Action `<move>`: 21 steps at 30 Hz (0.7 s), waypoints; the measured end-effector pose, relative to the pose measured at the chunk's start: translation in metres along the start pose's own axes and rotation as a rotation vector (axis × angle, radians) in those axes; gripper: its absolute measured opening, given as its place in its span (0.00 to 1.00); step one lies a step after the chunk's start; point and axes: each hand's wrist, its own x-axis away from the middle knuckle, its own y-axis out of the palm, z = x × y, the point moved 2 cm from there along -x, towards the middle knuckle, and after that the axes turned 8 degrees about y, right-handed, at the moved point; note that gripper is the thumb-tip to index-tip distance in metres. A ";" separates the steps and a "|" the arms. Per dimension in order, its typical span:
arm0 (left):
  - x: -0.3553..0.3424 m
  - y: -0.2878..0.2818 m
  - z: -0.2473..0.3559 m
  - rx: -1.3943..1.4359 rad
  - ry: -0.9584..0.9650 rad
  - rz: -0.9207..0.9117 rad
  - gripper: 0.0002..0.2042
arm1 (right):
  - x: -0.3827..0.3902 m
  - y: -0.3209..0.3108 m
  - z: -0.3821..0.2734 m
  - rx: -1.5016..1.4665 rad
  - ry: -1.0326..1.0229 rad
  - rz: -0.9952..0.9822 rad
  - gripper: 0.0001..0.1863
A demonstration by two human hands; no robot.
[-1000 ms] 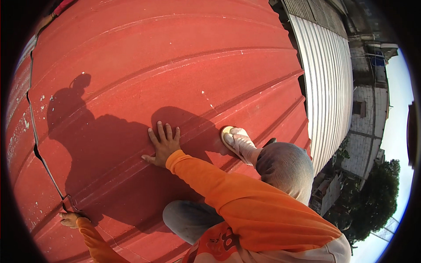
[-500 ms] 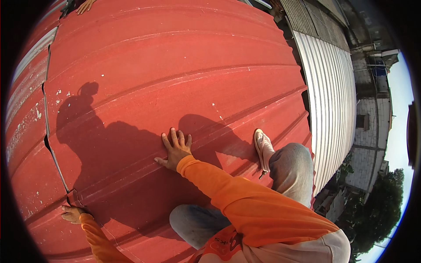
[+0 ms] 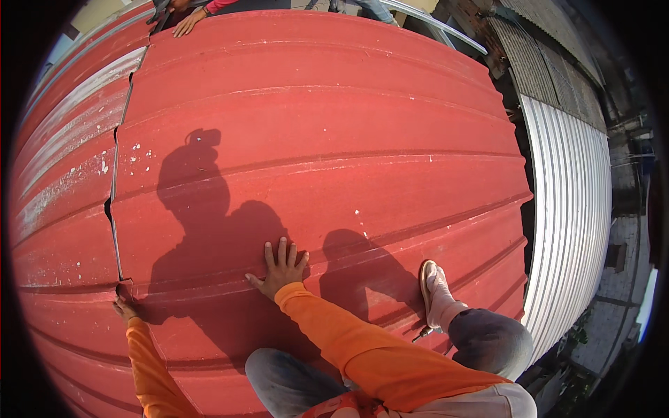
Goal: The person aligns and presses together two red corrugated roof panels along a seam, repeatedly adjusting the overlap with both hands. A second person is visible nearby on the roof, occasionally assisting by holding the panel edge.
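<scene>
Red ribbed metal roofing sheet (image 3: 313,118) spans the middle of the view, its left edge meeting a weathered red-and-grey ribbed sheet (image 3: 73,143) along a dark, uneven seam (image 3: 115,171). The person's right hand (image 3: 281,274), in a long orange sleeve (image 3: 390,359), lies on it palm down, fingers spread, grasping nothing. The left hand (image 3: 126,308) has its fingers at the seam's near end; whether they grip the edge cannot be told. A co-worker's hand (image 3: 188,24) rests at the far left corner. Past the right edge lies a silvery corrugated metal roof (image 3: 564,216)
</scene>
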 end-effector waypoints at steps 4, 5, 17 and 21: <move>0.240 -0.005 0.037 -0.778 0.475 -0.276 0.37 | -0.004 0.012 0.009 0.007 0.017 0.081 0.52; 0.304 -0.007 0.084 -0.900 0.390 -0.451 0.38 | -0.005 0.011 0.012 0.007 0.026 0.095 0.52; 0.456 -0.034 0.051 -0.740 0.138 -0.168 0.28 | 0.004 0.023 0.000 0.082 0.002 0.148 0.51; 0.463 -0.027 0.066 -0.757 0.089 -0.137 0.26 | 0.004 0.023 0.002 0.155 0.021 0.133 0.50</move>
